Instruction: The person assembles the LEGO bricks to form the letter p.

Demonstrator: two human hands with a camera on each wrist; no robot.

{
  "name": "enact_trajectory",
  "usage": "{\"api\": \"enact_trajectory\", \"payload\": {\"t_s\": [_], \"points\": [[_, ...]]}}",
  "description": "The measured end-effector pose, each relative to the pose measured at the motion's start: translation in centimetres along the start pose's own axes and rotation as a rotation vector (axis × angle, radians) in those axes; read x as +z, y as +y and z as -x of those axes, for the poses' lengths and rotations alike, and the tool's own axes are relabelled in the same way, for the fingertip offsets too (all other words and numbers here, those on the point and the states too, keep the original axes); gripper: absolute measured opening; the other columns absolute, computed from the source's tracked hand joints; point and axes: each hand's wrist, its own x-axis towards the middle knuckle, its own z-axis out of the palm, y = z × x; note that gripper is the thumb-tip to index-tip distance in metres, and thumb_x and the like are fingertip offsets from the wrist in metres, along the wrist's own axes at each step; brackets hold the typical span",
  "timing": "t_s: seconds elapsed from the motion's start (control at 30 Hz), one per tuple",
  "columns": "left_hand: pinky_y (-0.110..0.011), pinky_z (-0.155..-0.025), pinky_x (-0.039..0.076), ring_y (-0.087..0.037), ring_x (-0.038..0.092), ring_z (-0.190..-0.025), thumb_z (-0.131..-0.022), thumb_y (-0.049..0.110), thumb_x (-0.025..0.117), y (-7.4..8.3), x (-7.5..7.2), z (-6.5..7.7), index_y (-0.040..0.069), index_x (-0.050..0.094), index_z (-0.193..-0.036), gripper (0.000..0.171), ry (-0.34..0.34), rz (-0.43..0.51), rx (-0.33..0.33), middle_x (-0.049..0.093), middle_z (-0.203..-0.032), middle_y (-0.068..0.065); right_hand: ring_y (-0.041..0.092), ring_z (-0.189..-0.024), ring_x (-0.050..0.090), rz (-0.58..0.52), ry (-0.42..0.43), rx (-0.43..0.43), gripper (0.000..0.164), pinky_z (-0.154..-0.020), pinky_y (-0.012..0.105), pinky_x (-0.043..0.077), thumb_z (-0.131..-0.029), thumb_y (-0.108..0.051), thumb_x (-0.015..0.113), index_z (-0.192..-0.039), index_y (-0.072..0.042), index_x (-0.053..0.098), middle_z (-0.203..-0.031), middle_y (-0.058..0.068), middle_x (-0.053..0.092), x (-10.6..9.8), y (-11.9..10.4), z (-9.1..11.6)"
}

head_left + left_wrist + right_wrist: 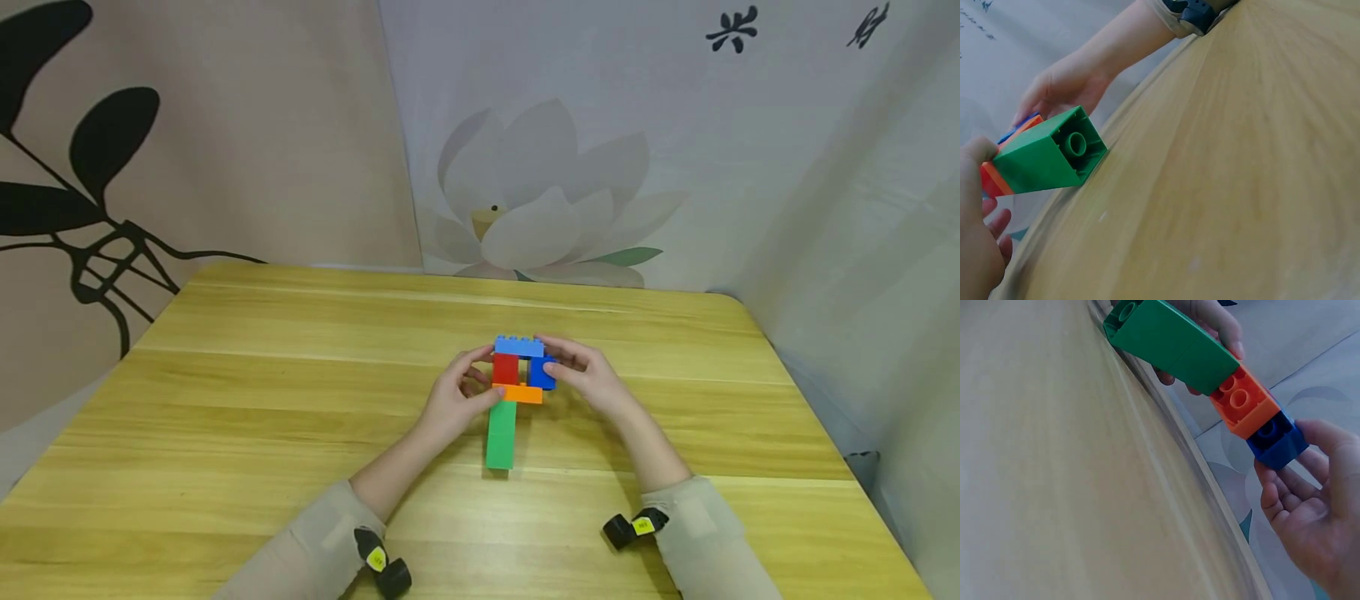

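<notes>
In the head view a block build of toy bricks is held up between the two hands. Its lower end is a green column (501, 437), made of stacked green bricks. Above it an orange brick (528, 395) juts rightward, with a red brick (505, 368) on top and a light blue brick (519, 347) at the far end. My left hand (450, 402) grips the build by its left side, thumb on the orange brick. My right hand (596, 382) pinches a dark blue brick (1277, 442) beside the red one. In the right wrist view, the green column's hollow underside shows.
The wooden table (262, 417) spreads beneath the hands. Patterned fabric with a printed lotus (547, 200) hangs behind its far edge. Both sleeves carry wrist-worn black devices, one on the left (382, 562) and one on the right (633, 527).
</notes>
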Motion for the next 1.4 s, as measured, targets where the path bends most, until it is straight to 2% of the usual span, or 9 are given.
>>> {"api": "enact_trajectory", "payload": {"t_s": [0.17,0.33,0.5,0.63,0.77,0.87,1.03,1.4], "points": [[-0.035,-0.078,0.047,-0.019,0.055,-0.096,-0.083,0.012,0.074,-0.2,-0.1,-0.1,0.018,0.053,-0.136,0.058,0.0,-0.028,-0.033,0.056,-0.123,0.005,0.028,-0.116,0.051,0.052,0.003,0.044,0.043,-0.096,0.039,0.044,-0.096,-0.021,0.06,-0.137,-0.011,0.053,-0.134,0.013,0.053,0.2,0.5,0.0],[-0.036,-0.077,0.046,-0.02,0.056,-0.096,-0.082,0.009,0.074,-0.4,-0.1,-0.1,0.015,0.054,-0.135,0.057,-0.001,-0.025,-0.045,0.056,-0.123,0.003,0.03,-0.12,0.05,0.053,-0.007,0.067,0.043,-0.1,0.046,0.04,-0.097,-0.023,0.059,-0.138,-0.012,0.052,-0.136,0.013,0.052,0.3,0.8,0.0],[-0.035,-0.08,0.047,-0.019,0.054,-0.098,-0.083,0.014,0.073,-0.6,-0.1,0.0,0.014,0.054,-0.135,0.055,-0.01,-0.048,-0.071,0.055,-0.124,0.004,0.03,-0.119,0.049,0.059,-0.035,0.088,0.044,-0.098,0.045,0.042,-0.098,-0.024,0.056,-0.14,-0.012,0.05,-0.138,0.013,0.05,0.4,1.1,0.0],[-0.035,-0.087,0.046,-0.019,0.052,-0.102,-0.084,0.018,0.073,-0.6,0.0,-0.1,0.014,0.053,-0.135,0.055,-0.025,-0.071,-0.095,0.054,-0.126,0.004,0.03,-0.113,0.05,0.071,-0.06,0.103,0.044,-0.091,0.042,0.045,-0.099,-0.024,0.054,-0.141,-0.011,0.048,-0.139,0.013,0.049,0.4,1.3,0.0],[-0.036,-0.093,0.045,-0.021,0.051,-0.107,-0.085,0.019,0.072,-0.6,-0.1,0.0,0.011,0.051,-0.137,0.056,-0.046,-0.09,-0.094,0.053,-0.128,0.002,0.029,-0.102,0.051,0.087,-0.071,0.12,0.045,-0.082,0.036,0.047,-0.099,-0.026,0.054,-0.142,-0.013,0.048,-0.138,0.012,0.049,0.4,1.4,-0.1],[-0.038,-0.095,0.044,-0.022,0.05,-0.108,-0.087,0.02,0.07,-0.5,-0.1,0.0,0.009,0.05,-0.137,0.056,-0.062,-0.116,-0.089,0.053,-0.129,-0.001,0.028,-0.101,0.052,0.101,-0.077,0.131,0.045,-0.08,0.035,0.048,-0.099,-0.028,0.054,-0.142,-0.014,0.048,-0.137,0.011,0.05,0.4,1.4,-0.1],[-0.039,-0.095,0.044,-0.024,0.049,-0.109,-0.087,0.02,0.069,-0.4,-0.2,-0.1,0.005,0.049,-0.137,0.056,-0.082,-0.165,-0.086,0.052,-0.13,-0.005,0.028,-0.115,0.05,0.12,-0.087,0.142,0.046,-0.091,0.041,0.045,-0.098,-0.031,0.055,-0.141,-0.014,0.049,-0.14,0.012,0.048,0.3,1.6,-0.1],[-0.04,-0.097,0.043,-0.024,0.049,-0.112,-0.088,0.024,0.068,-0.6,-0.3,-0.3,0.005,0.049,-0.137,0.056,-0.113,-0.193,-0.103,0.05,-0.134,-0.006,0.032,-0.128,0.042,0.114,-0.113,0.184,0.046,-0.102,0.049,0.037,-0.1,-0.028,0.053,-0.143,-0.012,0.046,-0.144,0.012,0.043,0.3,1.0,-0.1]]}}
